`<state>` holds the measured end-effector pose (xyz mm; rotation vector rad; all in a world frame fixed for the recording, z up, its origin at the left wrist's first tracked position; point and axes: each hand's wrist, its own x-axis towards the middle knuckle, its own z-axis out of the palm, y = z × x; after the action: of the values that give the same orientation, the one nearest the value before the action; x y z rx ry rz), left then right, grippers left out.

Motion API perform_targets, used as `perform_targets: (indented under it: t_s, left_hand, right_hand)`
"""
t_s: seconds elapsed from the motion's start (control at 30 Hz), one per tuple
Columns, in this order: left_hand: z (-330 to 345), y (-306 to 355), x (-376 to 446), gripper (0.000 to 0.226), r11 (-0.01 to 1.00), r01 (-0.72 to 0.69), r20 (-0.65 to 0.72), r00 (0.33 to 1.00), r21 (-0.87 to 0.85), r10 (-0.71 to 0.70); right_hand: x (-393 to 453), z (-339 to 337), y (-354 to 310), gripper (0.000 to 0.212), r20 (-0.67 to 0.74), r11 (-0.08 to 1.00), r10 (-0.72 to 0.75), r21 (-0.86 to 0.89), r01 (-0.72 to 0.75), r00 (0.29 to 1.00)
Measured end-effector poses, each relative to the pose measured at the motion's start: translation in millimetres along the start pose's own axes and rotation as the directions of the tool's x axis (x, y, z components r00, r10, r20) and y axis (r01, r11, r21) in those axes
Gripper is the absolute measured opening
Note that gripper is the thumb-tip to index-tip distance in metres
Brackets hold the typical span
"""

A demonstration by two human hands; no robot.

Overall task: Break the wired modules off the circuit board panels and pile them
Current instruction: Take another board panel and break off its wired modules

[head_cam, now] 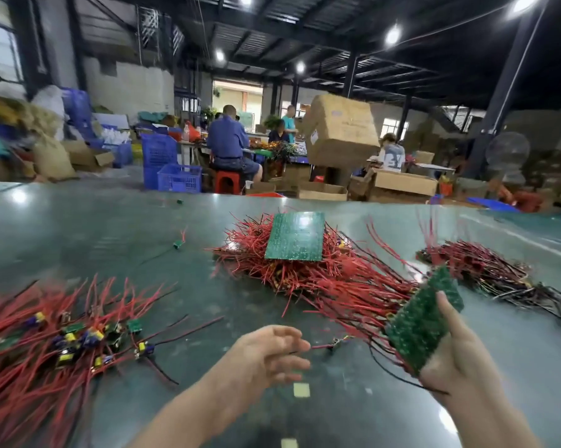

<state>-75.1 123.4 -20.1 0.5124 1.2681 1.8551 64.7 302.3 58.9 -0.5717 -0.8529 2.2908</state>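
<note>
My right hand (pixel 457 367) grips a green circuit board panel (pixel 418 321) by its lower corner, thumb across its face; red and black wires trail from its left edge. My left hand (pixel 272 354) hovers open above the table, fingers spread and blurred, holding nothing. A pile of broken-off wired modules (pixel 62 337) with red leads lies at the left. A heap of wired panels (pixel 324 273) sits in the middle, with another green panel (pixel 295 237) lying on top.
A second bundle of dark red and black wires (pixel 486 270) lies at the right. Two loose modules (pixel 177 244) rest on the green table (pixel 95 237) farther back. Beyond the table, people sit among blue crates (pixel 179 177) and cardboard boxes (pixel 340 130).
</note>
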Motion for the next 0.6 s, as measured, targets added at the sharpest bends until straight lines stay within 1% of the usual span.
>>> perform_targets:
  t_s: [0.03, 0.07, 0.1, 0.17, 0.2, 0.23, 0.27, 0.3, 0.33, 0.37, 0.4, 0.43, 0.47, 0.53, 0.57, 0.6]
  left_hand:
    - [1, -2, -5, 0.018, 1.000, -0.003, 0.027, 1.000, -0.010, 0.003]
    - [-1, -5, -5, 0.021, 0.999, -0.010, 0.016, 1.000, -0.036, 0.010]
    - [-2, -6, -7, 0.026, 0.999, -0.035, -0.017, 0.999, -0.019, 0.035]
    - [-2, -7, -10, 0.039, 0.990, -0.091, -0.083, 0.991, 0.109, 0.100]
    - [-2, -8, -10, 0.045, 0.984, -0.118, -0.080, 0.988, 0.135, 0.130]
    - [-1, -7, -12, 0.048, 0.985, -0.133, -0.087, 0.986, 0.113, 0.143]
    - [-1, -5, -13, 0.052, 0.989, -0.145, -0.083, 0.986, 0.025, 0.147]
    - [2, -1, -15, 0.054, 0.988, -0.147, -0.080, 0.986, -0.043, 0.143]
    - [5, 3, -15, 0.049, 0.981, -0.168, -0.072, 0.984, -0.095, 0.162]
    - [7, 5, -17, 0.044, 0.978, -0.188, -0.092, 0.979, -0.087, 0.180]
    - [8, 5, -17, 0.044, 0.977, -0.206, -0.123, 0.972, -0.054, 0.198]
    - [8, 3, -17, 0.042, 0.975, -0.223, -0.176, 0.960, -0.020, 0.216]
    - [7, -2, -17, 0.037, 0.969, -0.244, -0.230, 0.945, -0.027, 0.232]
    - [8, -9, -17, 0.023, 0.953, -0.284, -0.344, 0.910, -0.109, 0.232]
    - [9, -11, -18, 0.021, 0.942, -0.307, -0.408, 0.884, -0.139, 0.228]
    - [8, -12, -17, 0.023, 0.932, -0.332, -0.462, 0.856, -0.148, 0.232]
  right_hand:
    - [0, 8, 8, 0.032, 0.004, 0.999, 0.045, 0.003, -0.045, 0.999]
    - [2, 15, 18, 0.031, -0.007, 0.997, 0.072, 0.023, -0.072, 0.997]
    - [5, 22, 27, 0.030, -0.015, 0.995, 0.085, 0.053, -0.084, 0.996]
    - [8, 35, 40, 0.030, -0.037, 0.994, 0.057, 0.100, -0.053, 0.998]
    - [8, 41, 43, 0.031, -0.050, 0.994, 0.032, 0.105, -0.027, 0.998]
    - [8, 45, 46, 0.035, -0.051, 0.994, 0.010, 0.107, -0.005, 0.999]
    - [7, 47, 50, 0.038, -0.032, 0.996, -0.007, 0.084, 0.009, 0.999]
    - [7, 47, 57, 0.039, 0.002, 0.999, -0.019, 0.030, 0.018, 1.000]
    - [5, 46, 66, 0.039, 0.031, 0.998, -0.026, -0.049, 0.028, 0.999]
    - [4, 44, 76, 0.039, 0.054, 0.991, -0.031, -0.131, 0.038, 0.998]
    - [1, 43, 84, 0.041, 0.086, 0.979, -0.040, -0.198, 0.057, 0.995]
    - [-1, 42, 90, 0.043, 0.122, 0.964, -0.060, -0.249, 0.089, 0.991]
    - [-2, 40, 94, 0.043, 0.159, 0.949, -0.090, -0.285, 0.132, 0.983]
    - [-1, 38, 97, 0.038, 0.214, 0.901, -0.153, -0.371, 0.225, 0.965]
    - [1, 36, 98, 0.036, 0.227, 0.851, -0.201, -0.440, 0.285, 0.953]
    - [3, 35, 99, 0.038, 0.241, 0.784, -0.258, -0.514, 0.348, 0.936]
